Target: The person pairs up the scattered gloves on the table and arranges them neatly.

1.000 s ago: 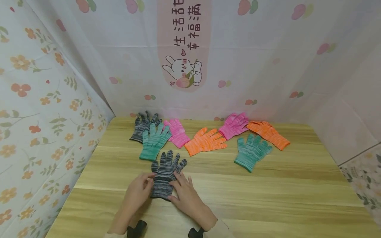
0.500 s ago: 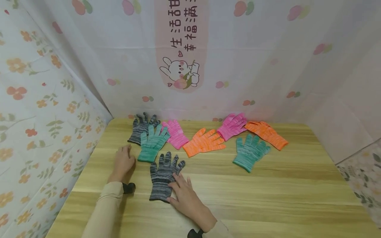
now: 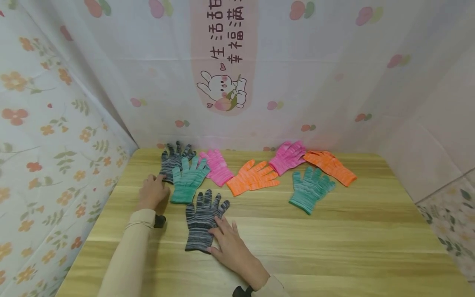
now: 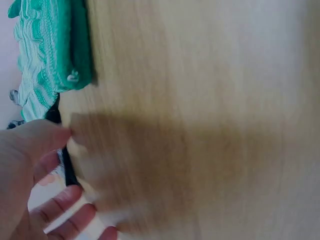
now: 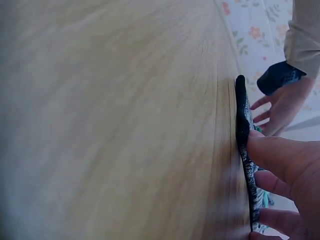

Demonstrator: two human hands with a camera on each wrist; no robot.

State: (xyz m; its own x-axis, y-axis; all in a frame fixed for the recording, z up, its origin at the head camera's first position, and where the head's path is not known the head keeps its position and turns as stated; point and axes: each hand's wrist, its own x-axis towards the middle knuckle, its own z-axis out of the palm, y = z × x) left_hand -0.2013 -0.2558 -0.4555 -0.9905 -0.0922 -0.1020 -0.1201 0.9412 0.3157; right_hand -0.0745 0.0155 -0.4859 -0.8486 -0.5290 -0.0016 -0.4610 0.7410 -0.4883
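Observation:
My left hand [image 3: 152,192] reaches to the cuff of the far black-and-grey knit glove [image 3: 168,167] at the table's back left. In the left wrist view, the thumb of the left hand [image 4: 25,170] meets the dark cuff edge while the other fingers are spread. A green glove [image 3: 187,187] lies beside it, overlapping the far glove. My right hand [image 3: 234,249] rests on the right side of a second black-and-grey glove [image 3: 199,229], which lies flat, fingers pointing away. In the right wrist view, the fingers of the right hand [image 5: 292,175] touch that glove's edge.
Behind lie a pink glove [image 3: 218,168] and an orange glove [image 3: 252,179]. Farther right are another pink glove [image 3: 287,159], another orange glove [image 3: 330,166] and another green glove [image 3: 311,191]. A printed curtain [image 3: 315,82] hangs along the wooden table's [image 3: 352,247] back edge.
My left hand has left the near black-and-grey glove and moved forward-left to the far one's cuff. The right hand has stayed on the near glove.

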